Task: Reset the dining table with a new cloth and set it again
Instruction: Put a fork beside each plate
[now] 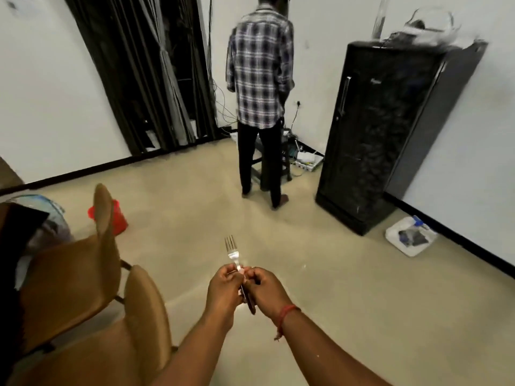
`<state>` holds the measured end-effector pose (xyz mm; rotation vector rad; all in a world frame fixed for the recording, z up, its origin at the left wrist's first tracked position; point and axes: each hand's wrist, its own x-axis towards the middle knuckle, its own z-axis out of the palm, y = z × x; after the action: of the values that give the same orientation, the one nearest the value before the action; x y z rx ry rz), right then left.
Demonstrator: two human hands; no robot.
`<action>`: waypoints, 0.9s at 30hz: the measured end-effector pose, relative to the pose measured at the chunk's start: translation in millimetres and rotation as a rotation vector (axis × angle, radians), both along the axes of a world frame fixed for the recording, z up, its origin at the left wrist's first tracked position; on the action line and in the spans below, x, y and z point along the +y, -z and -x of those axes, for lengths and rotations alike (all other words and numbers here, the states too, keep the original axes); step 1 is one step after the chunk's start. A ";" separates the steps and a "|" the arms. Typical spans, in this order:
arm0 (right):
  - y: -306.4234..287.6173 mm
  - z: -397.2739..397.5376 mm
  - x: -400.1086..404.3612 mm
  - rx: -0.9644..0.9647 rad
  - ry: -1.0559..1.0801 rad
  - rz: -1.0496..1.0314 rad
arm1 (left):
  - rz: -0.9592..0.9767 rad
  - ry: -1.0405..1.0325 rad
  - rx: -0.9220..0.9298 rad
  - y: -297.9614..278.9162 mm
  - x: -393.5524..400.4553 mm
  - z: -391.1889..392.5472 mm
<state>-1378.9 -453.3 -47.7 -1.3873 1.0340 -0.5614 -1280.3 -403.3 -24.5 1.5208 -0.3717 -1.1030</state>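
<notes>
Above the bare beige floor, at lower centre of the head view, both hands met on one fork. Largest to smallest, the room held one black refrigerator against the right wall, with clutter on top too blurred to identify; one set of dark curtains at upper left; one second person in a checked shirt standing back to the camera, head cut off by the top edge; and two tan chairs at lower left, the nearer one cropped by the bottom edge. One red bucket stood partly hidden behind the farther chair back, and one white plastic container lay on the floor just beside the refrigerator's base. A dark mass at the far left edge was cut off and could not be made out. As to the grip: the left hand had its fingers curled round the fork's neck, and the right hand pinched the same spot from the other side, fingertips touching the left hand's. The fork pointed away from the camera, tines up and clear of both hands, its dark handle end showing below between the wrists; the middle of the handle was hidden by the fingers. One red thread circled the right wrist. No dining table was identifiable from this view; the fork was held in the air over the floor.
</notes>
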 end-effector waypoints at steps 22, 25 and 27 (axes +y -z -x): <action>1.0 -221.2 -435.4 0.003 -0.175 -0.080 | -0.016 -0.116 0.040 8.8 -420.7 -223.3; 1.1 -291.0 -475.8 -0.016 -0.227 -0.087 | -0.025 -0.157 0.005 7.0 -457.1 -290.1; 6.6 -346.2 -503.9 -0.013 -0.279 -0.087 | -0.035 -0.214 -0.012 12.3 -480.5 -340.4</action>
<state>-1032.7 -957.2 -54.3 -1.4186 0.8260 -0.3152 -940.0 -883.8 -36.8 1.5590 -0.1933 -0.9363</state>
